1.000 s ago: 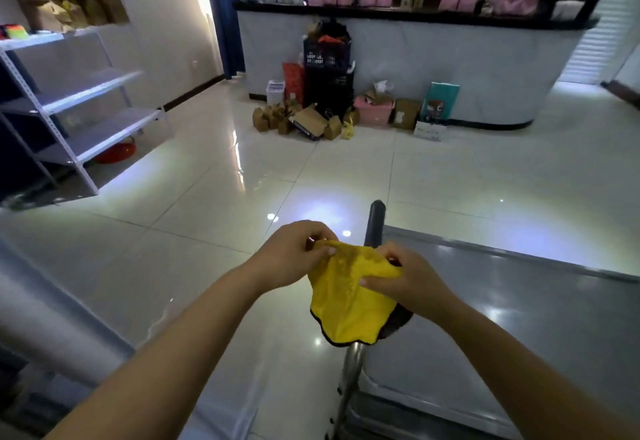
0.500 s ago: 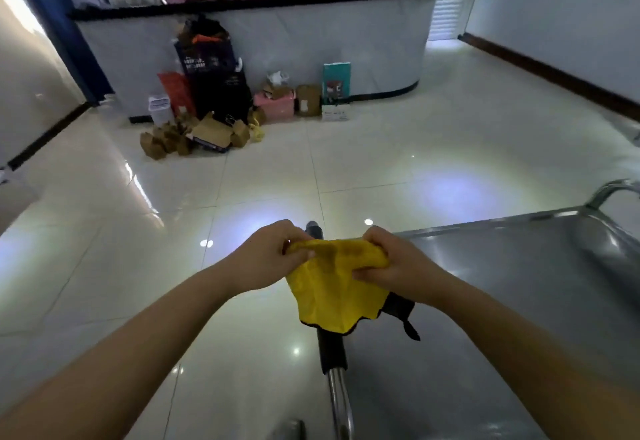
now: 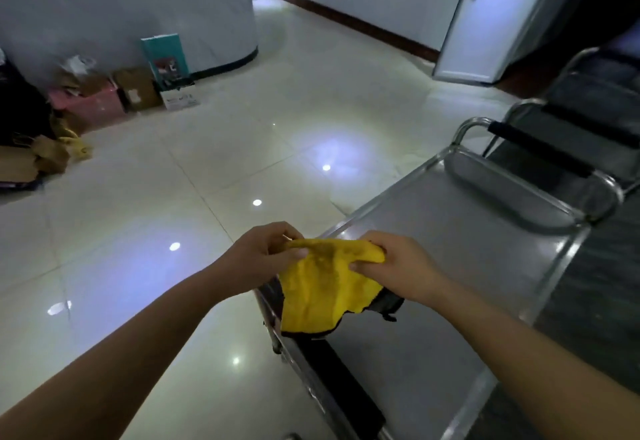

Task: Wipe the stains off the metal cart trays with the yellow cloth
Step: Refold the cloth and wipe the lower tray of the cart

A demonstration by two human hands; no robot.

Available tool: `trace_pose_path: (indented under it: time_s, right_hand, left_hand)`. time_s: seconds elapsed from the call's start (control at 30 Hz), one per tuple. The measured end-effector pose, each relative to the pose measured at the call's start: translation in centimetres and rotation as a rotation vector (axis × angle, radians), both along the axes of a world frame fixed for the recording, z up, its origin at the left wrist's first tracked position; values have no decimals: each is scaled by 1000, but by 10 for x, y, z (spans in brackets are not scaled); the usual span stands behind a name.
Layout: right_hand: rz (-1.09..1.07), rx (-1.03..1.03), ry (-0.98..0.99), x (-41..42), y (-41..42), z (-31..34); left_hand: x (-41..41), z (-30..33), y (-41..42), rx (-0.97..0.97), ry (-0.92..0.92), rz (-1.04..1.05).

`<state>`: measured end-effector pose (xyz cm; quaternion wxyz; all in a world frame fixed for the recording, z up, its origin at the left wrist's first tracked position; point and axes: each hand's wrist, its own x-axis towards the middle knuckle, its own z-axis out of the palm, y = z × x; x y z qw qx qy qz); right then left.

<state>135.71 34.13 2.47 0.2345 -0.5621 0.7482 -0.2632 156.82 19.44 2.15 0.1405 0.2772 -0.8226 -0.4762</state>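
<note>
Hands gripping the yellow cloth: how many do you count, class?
2. The left hand pinches the yellow cloth at its upper left; the right hand grips its upper right.

Yellow cloth (image 3: 320,287), black-edged, hangs crumpled above near corner of metal cart top tray (image 3: 460,245); tray bare, shiny, raised rim.

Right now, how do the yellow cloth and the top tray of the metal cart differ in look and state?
The yellow cloth is soft and crumpled; the top tray is rigid, flat and grey.
The cloth is matte, with a dark edge; the tray is shiny and reflects light.
The cloth hangs in the air, pinched by the left hand and right hand; the tray sits fixed on the cart, and no hand touches it.
</note>
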Motion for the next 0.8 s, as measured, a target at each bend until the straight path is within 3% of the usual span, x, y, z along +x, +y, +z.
trace_pose_path:
  time_s: [0.13,0.4,0.57,0.8]
  right_hand:
    - [-1,38,49,2,-4,-1]
    - [22,-47,38,6,-21,9]
    - [-16,-129,-37,9,-40,21]
    - [-19,-150,-179,29,-86,20]
  left_hand:
    - [-3,-6,1,-86,-7,-17]
    - [6,5,6,-65,-43,143]
    - [3,14,4,-232,-176,272]
    - [7,19,-30,-150,86,601]
